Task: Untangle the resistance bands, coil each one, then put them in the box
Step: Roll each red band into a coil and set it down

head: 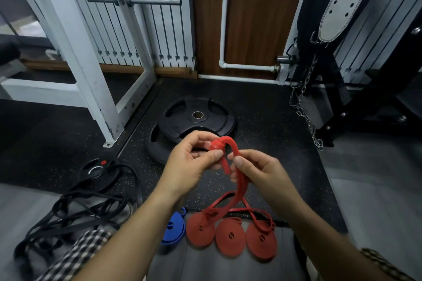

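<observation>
A loose red resistance band [237,186] hangs between both hands, its top end folded into a small start of a coil. My left hand [191,164] pinches that folded end. My right hand [258,171] grips the band just below the bend. The band's tail drops onto three coiled red bands [230,238] that lie side by side on a grey surface [205,264] below my arms. A coiled blue band [173,231] lies to their left. A tangle of black bands [75,217] sprawls on the floor at the lower left. No box is in view.
Black weight plates [194,121] lie stacked on the speckled rubber floor [269,121] ahead. A smaller plate [98,171] sits under the black tangle. A white rack frame [96,89] stands to the left, a black bench with a hanging chain [306,116] to the right.
</observation>
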Tool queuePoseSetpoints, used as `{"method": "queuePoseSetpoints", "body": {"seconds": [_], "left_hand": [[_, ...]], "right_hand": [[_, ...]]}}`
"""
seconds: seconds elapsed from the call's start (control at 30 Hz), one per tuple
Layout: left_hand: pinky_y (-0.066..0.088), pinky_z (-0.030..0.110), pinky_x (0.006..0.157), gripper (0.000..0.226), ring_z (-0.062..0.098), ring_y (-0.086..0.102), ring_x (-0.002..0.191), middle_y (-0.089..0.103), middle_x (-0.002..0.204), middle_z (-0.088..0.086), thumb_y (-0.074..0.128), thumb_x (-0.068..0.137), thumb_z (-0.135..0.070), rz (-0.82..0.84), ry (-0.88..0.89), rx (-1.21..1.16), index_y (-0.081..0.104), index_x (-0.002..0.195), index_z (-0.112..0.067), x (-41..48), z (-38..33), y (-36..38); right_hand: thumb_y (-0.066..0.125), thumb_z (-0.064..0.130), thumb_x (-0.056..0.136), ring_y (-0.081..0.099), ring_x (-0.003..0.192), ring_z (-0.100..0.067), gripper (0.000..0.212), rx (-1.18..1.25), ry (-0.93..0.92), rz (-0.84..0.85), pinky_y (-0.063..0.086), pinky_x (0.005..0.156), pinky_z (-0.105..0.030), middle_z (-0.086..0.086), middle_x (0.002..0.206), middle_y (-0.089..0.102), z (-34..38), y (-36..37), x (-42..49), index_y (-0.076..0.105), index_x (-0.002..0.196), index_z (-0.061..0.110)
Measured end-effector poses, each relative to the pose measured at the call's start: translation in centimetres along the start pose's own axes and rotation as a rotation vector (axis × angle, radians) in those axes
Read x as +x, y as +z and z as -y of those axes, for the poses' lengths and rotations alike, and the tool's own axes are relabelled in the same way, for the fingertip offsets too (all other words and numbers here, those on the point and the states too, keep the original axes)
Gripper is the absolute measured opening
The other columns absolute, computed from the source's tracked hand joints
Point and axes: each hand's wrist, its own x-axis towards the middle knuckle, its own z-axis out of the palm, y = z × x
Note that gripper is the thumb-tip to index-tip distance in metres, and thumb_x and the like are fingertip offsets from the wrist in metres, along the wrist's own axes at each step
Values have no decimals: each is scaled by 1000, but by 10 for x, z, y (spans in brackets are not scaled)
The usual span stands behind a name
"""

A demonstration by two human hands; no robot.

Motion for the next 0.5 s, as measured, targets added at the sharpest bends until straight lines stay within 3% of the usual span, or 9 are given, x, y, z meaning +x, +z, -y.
{"method": "queuePoseSetpoints", "body": {"seconds": [0.1,0.2,0.3,0.43,0.5], "left_hand": [[56,21,64,18,13,68,69,58,91,11,59,82,4,-53,4,-128,60,90,-13,1,-2,4],[55,20,63,17,16,68,71,59,91,10,59,82,4,-79,9,-134,59,89,-12,1,0,8],[56,22,65,17,18,68,75,59,91,11,59,83,3,-63,-56,-166,60,91,-12,1,1,8],[56,24,65,24,15,67,72,61,89,9,68,74,-16,78,-176,-15,60,97,-17,1,0,1],[53,21,61,26,12,65,66,64,83,9,69,67,-26,93,-230,41,63,89,-15,0,3,3]], "right_hand": [[58,28,81,64,71,-8,20,-52,-36,-24,55,68,-23,-1,91,64,0,6,-1,65,99,24],[62,12,85,62,69,-6,15,-49,-20,0,53,68,-23,-1,84,68,-1,8,0,66,94,24],[62,9,85,59,65,-6,17,-118,-13,2,51,67,-23,1,72,66,-2,2,1,67,88,25],[66,13,83,52,62,3,16,-416,-51,1,41,63,-15,11,66,57,-5,-5,1,68,87,27],[65,15,84,51,70,4,12,-625,-129,29,37,65,-10,15,72,52,-7,-4,-1,69,95,21]]}}
